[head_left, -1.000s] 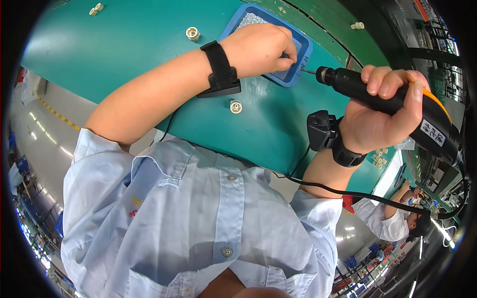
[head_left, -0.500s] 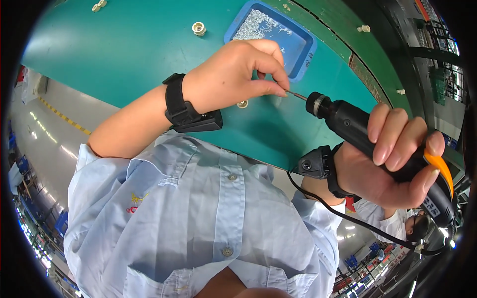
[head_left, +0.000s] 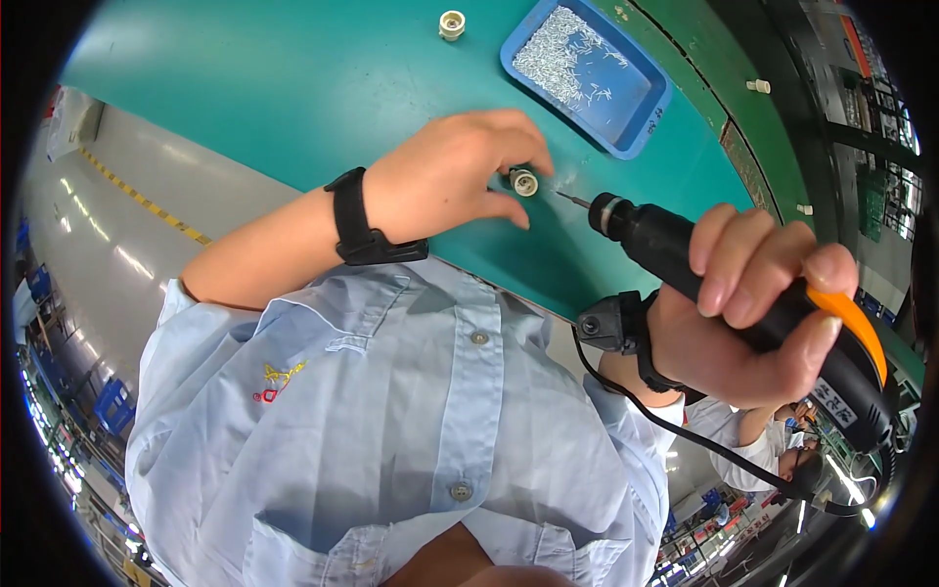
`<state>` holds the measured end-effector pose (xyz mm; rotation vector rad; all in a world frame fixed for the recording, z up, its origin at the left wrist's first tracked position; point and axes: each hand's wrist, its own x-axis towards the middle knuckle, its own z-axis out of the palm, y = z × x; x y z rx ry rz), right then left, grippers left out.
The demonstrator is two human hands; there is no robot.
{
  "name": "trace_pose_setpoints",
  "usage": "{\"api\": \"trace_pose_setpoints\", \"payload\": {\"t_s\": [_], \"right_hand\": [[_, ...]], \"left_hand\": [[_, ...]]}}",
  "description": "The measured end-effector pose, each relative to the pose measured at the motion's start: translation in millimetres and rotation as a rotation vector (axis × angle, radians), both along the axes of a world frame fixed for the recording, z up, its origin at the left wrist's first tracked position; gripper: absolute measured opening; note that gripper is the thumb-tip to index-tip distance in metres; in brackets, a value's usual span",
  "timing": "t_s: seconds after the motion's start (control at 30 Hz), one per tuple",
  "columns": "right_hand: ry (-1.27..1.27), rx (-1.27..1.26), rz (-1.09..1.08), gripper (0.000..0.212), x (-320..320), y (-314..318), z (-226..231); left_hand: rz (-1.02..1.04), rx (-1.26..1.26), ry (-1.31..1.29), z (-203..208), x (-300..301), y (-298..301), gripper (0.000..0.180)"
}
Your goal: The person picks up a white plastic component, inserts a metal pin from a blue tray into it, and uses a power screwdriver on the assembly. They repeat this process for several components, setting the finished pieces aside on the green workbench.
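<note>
My right hand (head_left: 748, 303) is wrapped round a black electric screwdriver (head_left: 675, 245) with an orange lever. Its thin bit (head_left: 575, 200) points left; whether a screw sits on the tip is too small to tell. My left hand (head_left: 469, 166) is open, with thumb and forefinger spread on either side of a small round cream fitting (head_left: 525, 183) with a metal inside. That fitting stands on the green table (head_left: 293, 108), just left of the bit tip. Contact between the fingers and the fitting cannot be made out.
Beyond my hands lies a blue tray (head_left: 626, 147) of small silver screws (head_left: 558, 64). Another cream fitting (head_left: 451, 25) stands at the far side, and more lie on the green ledge at right. A black cable (head_left: 704, 442) hangs below the screwdriver. Another person (head_left: 734, 445) is at lower right.
My left thumb and forefinger have parted from the bit tip and opened beside the fitting. The screwdriver has shifted slightly left. The tray and table have slid rightward in view.
</note>
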<state>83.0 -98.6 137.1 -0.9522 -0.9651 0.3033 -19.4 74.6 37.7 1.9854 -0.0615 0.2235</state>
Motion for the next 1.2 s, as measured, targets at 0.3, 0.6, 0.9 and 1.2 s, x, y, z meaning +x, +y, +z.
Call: {"api": "trace_pose_setpoints", "payload": {"t_s": [0.3, 0.6, 0.9, 1.2], "right_hand": [[0.044, -0.068, -0.109, 0.029, -5.2, 13.5, -17.6], [0.020, -0.139, -0.142, 0.027, -6.5, 18.0, -19.4], [-0.009, -0.153, -0.106, 0.025, -8.4, 16.4, -20.0], [0.043, -0.218, -0.126, 0.033, -12.2, 18.4, -20.6]], "left_hand": [[-0.085, -0.232, 0.340, -10.9, 6.1, -1.4, 0.026], [-0.015, -0.299, 0.259, -26.8, 5.8, -6.6, 0.026], [-0.040, -0.257, 0.347, -16.4, 5.7, -7.7, 0.024], [0.001, -0.286, 0.220, -20.9, 4.8, -13.8, 0.024]]}}
